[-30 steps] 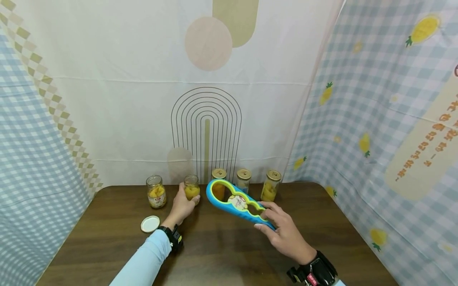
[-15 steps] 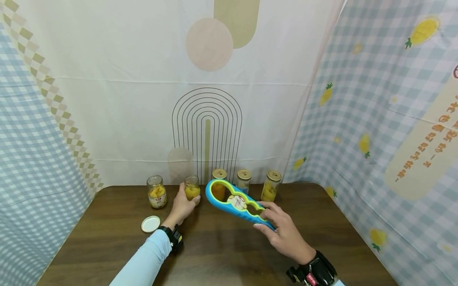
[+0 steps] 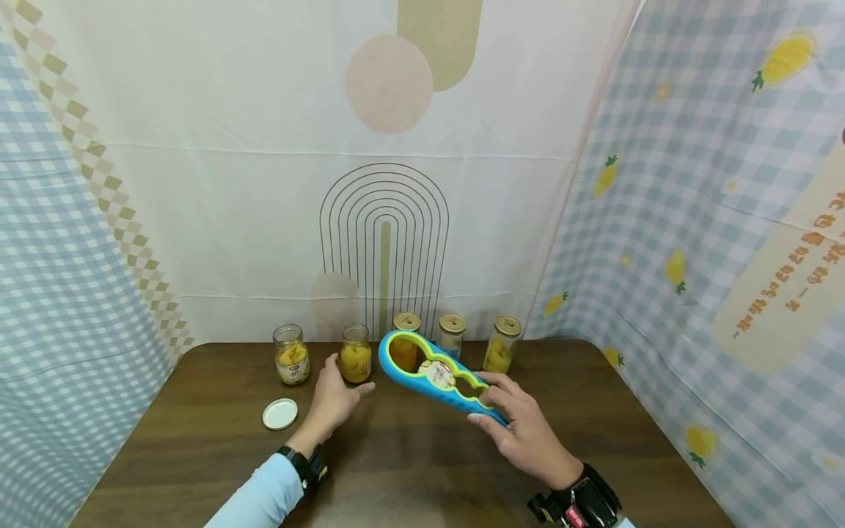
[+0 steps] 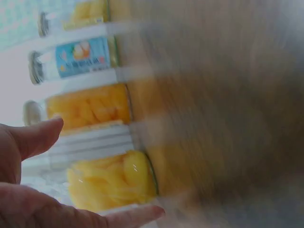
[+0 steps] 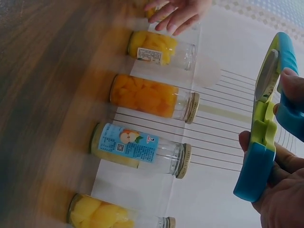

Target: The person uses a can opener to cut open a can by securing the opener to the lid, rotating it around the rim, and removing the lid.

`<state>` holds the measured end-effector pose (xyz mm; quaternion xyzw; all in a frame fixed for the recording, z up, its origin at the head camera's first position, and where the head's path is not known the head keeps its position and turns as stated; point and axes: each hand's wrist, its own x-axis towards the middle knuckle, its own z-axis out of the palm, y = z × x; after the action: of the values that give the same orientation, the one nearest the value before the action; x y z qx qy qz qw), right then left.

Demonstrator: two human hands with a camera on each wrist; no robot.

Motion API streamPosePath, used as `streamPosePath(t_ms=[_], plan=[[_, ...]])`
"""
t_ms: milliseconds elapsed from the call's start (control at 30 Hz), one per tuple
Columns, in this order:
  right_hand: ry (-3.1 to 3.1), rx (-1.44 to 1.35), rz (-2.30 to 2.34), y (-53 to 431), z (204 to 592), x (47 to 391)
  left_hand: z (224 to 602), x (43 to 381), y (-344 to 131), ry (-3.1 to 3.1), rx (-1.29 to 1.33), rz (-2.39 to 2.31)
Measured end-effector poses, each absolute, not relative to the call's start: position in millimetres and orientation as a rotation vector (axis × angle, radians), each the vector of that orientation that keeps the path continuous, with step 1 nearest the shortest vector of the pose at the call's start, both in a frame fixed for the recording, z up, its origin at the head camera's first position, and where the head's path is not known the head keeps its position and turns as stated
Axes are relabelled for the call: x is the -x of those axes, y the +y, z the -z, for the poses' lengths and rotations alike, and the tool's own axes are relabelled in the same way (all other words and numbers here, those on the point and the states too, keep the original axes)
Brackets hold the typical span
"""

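Observation:
In the head view my left hand is beside an uncapped jar of yellow fruit, its thumb and fingers spread and apart from the glass. That jar stands upright near the back of the table. My right hand grips one end of a blue and green jar opener, holding it in the air before the capped jars. The right wrist view shows thumb and fingers curled round the opener. Behind it stand a capped jar of orange fruit and a capped jar with a blue label.
At the left stands another uncapped jar of yellow fruit, and a lid lies in front of it. A capped jar stands rightmost. The brown table ends at a hanging white cloth behind the jars.
My left hand has let go of the uncapped jar and drawn slightly back toward me and to the left. My right hand and the jar opener have stayed nearly still.

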<state>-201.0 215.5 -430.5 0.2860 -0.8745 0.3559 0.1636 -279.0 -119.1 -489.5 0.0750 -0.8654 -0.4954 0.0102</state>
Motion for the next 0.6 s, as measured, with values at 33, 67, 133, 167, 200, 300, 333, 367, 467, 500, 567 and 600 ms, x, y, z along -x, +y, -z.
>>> streamPosePath(t_ms=[33,67,133,167,200,300,333,367,467,500,567,600], plan=[[-2.493,-0.816,-1.012,215,430,201,488,274,-118,-2.713,-0.229,1.526],[-2.492,-0.817,-1.010,215,430,201,485,269,-116,-2.725,-0.222,1.504],[-2.485,-0.820,-1.002,214,429,201,482,258,-113,-2.733,-0.194,1.473],[-2.483,-0.821,-0.998,213,429,201,479,253,-111,-2.730,-0.177,1.463],[-2.480,-0.822,-0.994,213,429,201,477,248,-108,-2.720,-0.162,1.459],[-2.475,-0.829,-0.994,212,428,200,472,233,-101,-2.686,-0.120,1.478],[-2.476,-0.833,-0.995,212,428,200,470,229,-99,-2.675,-0.109,1.494],[-2.476,-0.836,-0.997,212,428,200,468,226,-96,-2.666,-0.094,1.502],[-2.473,-0.850,-1.002,212,428,201,466,218,-92,-2.652,-0.074,1.541],[-2.470,-0.854,-1.004,212,428,201,465,216,-91,-2.648,-0.065,1.547],[-2.463,-0.860,-1.005,211,429,202,465,213,-90,-2.645,-0.056,1.551],[-2.460,-0.862,-1.006,211,429,202,465,213,-90,-2.645,-0.059,1.559]])
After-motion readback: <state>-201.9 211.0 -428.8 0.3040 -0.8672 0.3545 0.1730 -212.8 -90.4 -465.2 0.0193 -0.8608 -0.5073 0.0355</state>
